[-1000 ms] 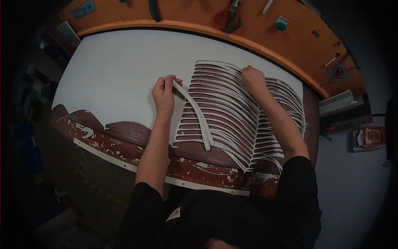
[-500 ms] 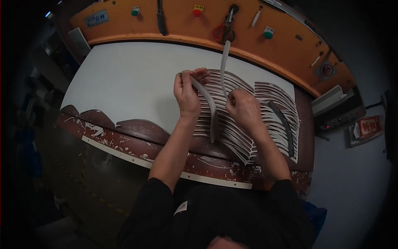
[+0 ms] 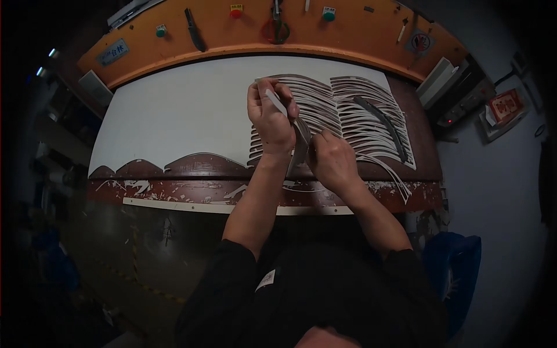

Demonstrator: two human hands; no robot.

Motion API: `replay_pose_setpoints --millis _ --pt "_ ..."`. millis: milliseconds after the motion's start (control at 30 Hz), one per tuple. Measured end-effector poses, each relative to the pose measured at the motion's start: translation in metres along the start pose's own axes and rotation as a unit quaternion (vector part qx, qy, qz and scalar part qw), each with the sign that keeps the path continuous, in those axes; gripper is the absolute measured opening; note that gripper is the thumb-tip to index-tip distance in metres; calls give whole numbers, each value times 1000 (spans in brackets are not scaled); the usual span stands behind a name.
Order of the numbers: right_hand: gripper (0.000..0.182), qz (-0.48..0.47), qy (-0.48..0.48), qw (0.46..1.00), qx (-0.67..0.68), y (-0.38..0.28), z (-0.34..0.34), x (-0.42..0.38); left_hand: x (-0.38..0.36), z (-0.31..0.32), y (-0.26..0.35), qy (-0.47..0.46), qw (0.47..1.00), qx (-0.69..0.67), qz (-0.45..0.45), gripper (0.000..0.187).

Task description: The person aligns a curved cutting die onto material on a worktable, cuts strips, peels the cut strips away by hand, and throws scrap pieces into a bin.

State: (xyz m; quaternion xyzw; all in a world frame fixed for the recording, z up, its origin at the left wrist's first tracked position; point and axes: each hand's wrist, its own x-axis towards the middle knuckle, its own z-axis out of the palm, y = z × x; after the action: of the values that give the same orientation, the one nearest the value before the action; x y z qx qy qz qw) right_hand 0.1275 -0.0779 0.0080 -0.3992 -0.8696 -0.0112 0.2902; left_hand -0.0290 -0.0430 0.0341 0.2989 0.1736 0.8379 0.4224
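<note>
My left hand (image 3: 271,122) is closed around thin grey curved strips (image 3: 300,152), raised above the cut sheet. A pale strip end (image 3: 275,103) sticks out between its thumb and fingers. Just to the right, my right hand (image 3: 333,162) has its fingers curled in, with the fingertips at the lower part of these strips; its thumb is mostly hidden. Beneath both hands lies a white sheet (image 3: 174,110), its right part cut into rows of curved white bands with brown gaps between them. On the right rows rests a dark grey curved strip (image 3: 383,123).
The brown tabletop (image 3: 203,165) carries white scraps along its front edge. An orange back panel (image 3: 214,35) holds a knife (image 3: 194,32), scissors (image 3: 275,30), a red button (image 3: 235,14) and green buttons. A control box (image 3: 464,101) stands at right. A blue bag (image 3: 455,272) is below.
My right hand has come down and toward my left hand; the strip it held upright no longer stands up. Loose white bands now trail at the sheet's front right. The head view has shifted.
</note>
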Motion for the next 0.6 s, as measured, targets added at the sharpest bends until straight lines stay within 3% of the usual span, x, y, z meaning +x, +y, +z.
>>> replay_pose_setpoints --millis 67,167,200,300,367,467,500,600 --pt "25 12 -7 998 54 -8 -19 -10 -7 15 20 -15 999 -39 -17 31" --pt "49 -21 121 980 157 -2 -49 -24 -16 34 33 -23 992 -114 -46 32" --pt "61 0 124 974 191 6 -55 -36 -20 40 30 -23 988 -143 -61 31" --pt "61 101 75 949 291 29 -81 -74 -44 68 1 -50 972 -201 -116 31" --pt "43 108 161 967 167 37 -113 -104 -68 91 -29 -76 965 -204 -146 32" --pt "30 167 218 958 84 54 -165 -173 -98 114 -71 -87 961 -197 -175 33" --pt "33 140 252 956 48 62 -177 -187 -110 126 -80 -93 960 -187 -188 34" --pt "75 158 218 962 43 85 -192 -226 -145 168 -111 -170 902 -282 -277 36"
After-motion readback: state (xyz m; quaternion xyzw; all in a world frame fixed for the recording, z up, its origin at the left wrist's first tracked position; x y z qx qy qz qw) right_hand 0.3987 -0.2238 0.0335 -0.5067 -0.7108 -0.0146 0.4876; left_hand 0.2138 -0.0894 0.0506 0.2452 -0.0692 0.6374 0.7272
